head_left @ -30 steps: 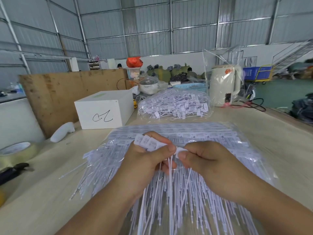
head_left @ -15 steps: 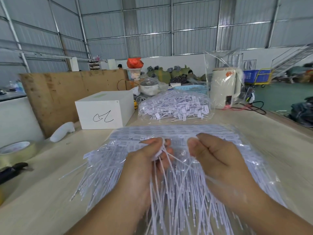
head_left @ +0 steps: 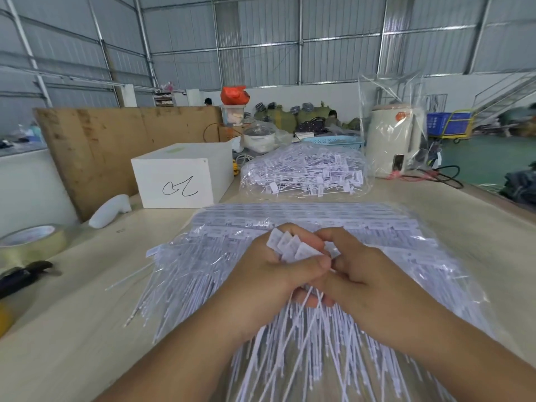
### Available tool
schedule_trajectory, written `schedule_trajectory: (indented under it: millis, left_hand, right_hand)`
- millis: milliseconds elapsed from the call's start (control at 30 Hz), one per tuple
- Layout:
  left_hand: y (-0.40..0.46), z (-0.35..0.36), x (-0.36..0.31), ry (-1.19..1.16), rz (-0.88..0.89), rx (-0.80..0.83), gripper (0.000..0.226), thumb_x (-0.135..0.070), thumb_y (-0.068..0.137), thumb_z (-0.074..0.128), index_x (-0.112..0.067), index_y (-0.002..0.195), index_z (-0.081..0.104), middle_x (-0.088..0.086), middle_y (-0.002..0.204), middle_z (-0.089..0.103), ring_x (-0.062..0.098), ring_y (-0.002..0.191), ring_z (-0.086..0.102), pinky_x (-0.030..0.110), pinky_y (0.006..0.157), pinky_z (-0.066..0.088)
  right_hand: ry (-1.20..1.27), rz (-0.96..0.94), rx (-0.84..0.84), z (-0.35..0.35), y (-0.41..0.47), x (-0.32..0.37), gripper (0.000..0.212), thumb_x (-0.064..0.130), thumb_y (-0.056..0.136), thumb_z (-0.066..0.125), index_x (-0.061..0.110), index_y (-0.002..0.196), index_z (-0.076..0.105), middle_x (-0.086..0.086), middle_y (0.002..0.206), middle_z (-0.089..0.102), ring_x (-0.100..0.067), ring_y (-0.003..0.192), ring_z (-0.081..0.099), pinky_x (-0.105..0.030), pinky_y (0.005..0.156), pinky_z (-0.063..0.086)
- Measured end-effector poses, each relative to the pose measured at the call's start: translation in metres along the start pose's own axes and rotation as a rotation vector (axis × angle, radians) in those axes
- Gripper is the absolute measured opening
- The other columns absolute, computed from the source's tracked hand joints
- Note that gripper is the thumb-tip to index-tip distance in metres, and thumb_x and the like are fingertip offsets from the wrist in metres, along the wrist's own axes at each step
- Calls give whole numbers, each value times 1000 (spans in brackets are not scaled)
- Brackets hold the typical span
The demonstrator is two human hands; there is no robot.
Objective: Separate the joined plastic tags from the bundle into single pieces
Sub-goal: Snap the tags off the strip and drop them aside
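Tags [head_left: 293, 247] fanned in curled left hand [head_left: 269, 274] — right hand [head_left: 356, 274] alongside, apparently pinching too

Both hands, left [head_left: 266, 274] and right [head_left: 362, 274], meet with curled fingers [head_left: 304, 242].

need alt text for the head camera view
Left hand grips a fan of joined white plastic tags while the right hand pinches one, above a big bundle on a wooden table.

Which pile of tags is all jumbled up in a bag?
The far pile of tags, in the clear bag beside the white box. Its tags lie criss-cross, while the near pile of tags under the hands lies in neat rows.
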State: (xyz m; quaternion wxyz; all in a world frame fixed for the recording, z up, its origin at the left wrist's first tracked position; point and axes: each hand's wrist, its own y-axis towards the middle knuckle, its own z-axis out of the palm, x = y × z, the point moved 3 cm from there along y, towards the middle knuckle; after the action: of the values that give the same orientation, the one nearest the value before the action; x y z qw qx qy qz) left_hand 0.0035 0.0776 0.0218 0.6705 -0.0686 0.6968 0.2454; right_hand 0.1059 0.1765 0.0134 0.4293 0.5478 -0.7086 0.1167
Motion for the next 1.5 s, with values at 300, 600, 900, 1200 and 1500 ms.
schedule_trajectory:
  millis: [300, 600, 900, 1200, 1500]
  left_hand:
    - [4, -9, 9, -400, -198, 37, 8, -8, 79, 72, -16, 80, 73, 20, 93, 70, 28, 76, 68, 33, 61, 59]
    - [9, -21, 9, -298, -71, -186, 14, -6, 63, 75, -16, 72, 73, 21, 91, 72, 25, 67, 69, 29, 54, 57]
    - [7, -14, 0, -143, 133, -240, 21, -4, 66, 82, -8, 76, 65, 25, 77, 63, 28, 53, 59, 30, 46, 49]
    - [0, -8, -9, -327, 140, -439, 14, -15, 67, 72, -11, 78, 65, 12, 80, 72, 18, 54, 64, 26, 46, 51]
    - [1, 3, -1, -188, 95, -312, 7, -25, 70, 72, -22, 67, 67, 11, 68, 67, 19, 53, 62, 24, 44, 47]
  right_hand:
    - [-76, 55, -82, -9, -2, 8, 47, 80, 71, 38, 36, 66, 54, 15, 48, 50, -4, 44, 45, -26, 51, 28]
    - [-163, 98, -65, -18, 1, 4, 50, 63, 83, 54, 21, 59, 47, 8, 43, 40, -7, 37, 35, -29, 49, 28]
    - [-108, -97, -59, -8, -2, 13, 19, 57, 90, 48, 45, 88, 63, 11, 48, 48, -6, 42, 42, -19, 48, 33]
    - [100, -120, -516, -9, -5, 23, 40, 62, 82, 41, 28, 60, 43, 11, 42, 37, -7, 38, 32, -16, 38, 24]
    - [-4, -148, -185, -1, -2, 15, 31, 65, 80, 53, 40, 92, 39, 11, 64, 65, -5, 44, 49, -16, 42, 29]
